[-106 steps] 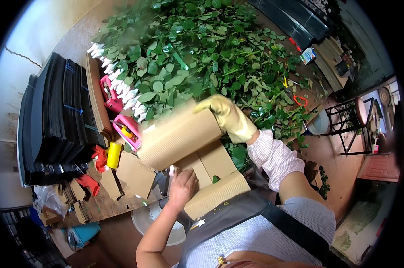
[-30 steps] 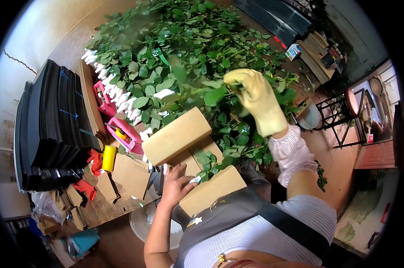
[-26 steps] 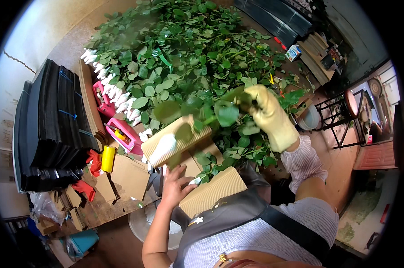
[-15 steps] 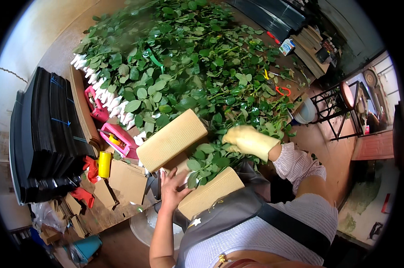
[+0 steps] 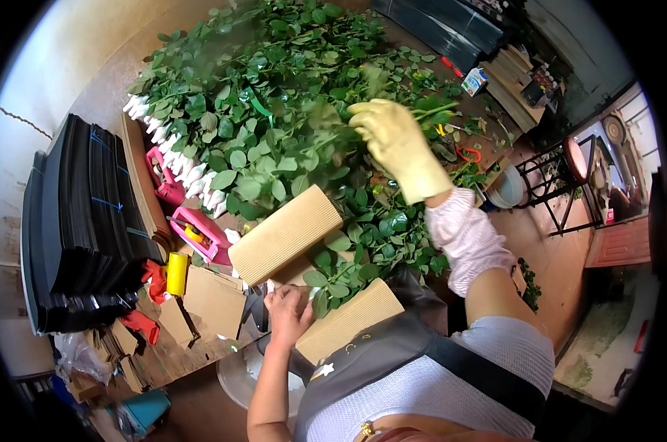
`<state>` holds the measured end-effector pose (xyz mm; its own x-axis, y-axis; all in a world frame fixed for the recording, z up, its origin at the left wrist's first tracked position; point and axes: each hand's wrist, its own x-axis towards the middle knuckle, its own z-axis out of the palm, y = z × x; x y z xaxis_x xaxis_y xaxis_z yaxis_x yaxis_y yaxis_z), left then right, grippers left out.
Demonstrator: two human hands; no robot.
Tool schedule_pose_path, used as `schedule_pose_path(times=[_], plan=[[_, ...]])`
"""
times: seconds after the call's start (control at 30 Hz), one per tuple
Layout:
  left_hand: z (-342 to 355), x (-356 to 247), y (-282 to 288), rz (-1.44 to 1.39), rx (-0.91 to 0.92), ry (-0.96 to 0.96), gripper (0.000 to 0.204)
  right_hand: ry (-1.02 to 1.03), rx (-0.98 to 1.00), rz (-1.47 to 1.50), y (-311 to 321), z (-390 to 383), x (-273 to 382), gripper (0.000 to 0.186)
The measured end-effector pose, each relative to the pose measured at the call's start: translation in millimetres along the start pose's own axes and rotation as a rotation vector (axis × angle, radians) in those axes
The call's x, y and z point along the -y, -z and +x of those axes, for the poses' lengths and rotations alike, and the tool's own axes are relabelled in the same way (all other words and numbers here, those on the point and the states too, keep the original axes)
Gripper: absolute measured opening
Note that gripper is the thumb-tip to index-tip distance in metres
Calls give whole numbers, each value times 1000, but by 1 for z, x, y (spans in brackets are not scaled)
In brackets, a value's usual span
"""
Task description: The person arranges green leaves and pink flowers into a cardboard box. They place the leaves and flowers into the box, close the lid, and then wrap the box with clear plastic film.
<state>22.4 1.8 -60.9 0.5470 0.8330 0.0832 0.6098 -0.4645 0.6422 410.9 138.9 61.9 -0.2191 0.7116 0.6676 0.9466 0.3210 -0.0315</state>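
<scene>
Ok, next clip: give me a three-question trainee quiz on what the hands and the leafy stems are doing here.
1. True or false: the right hand wears a yellow glove.
2. The left hand rests at: A) the yellow roll B) the corrugated cardboard sheet C) the red scissors
3. Fill in: the right hand grips a leafy green ____ above the pile of leafy stems.

Key: 1 true. 2 B, at the sheet's lower edge, bare-handed. 3 stem.
</scene>
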Motion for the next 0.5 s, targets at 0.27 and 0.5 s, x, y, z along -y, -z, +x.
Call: schedule_pose_path(times=[0.27, 0.5], plan=[[0, 11, -14, -205, 8, 18, 22, -309, 174, 637, 62, -73, -18, 21], [-12, 37, -32, -351, 16, 128, 55, -223, 414, 709, 64, -113, -16, 16]])
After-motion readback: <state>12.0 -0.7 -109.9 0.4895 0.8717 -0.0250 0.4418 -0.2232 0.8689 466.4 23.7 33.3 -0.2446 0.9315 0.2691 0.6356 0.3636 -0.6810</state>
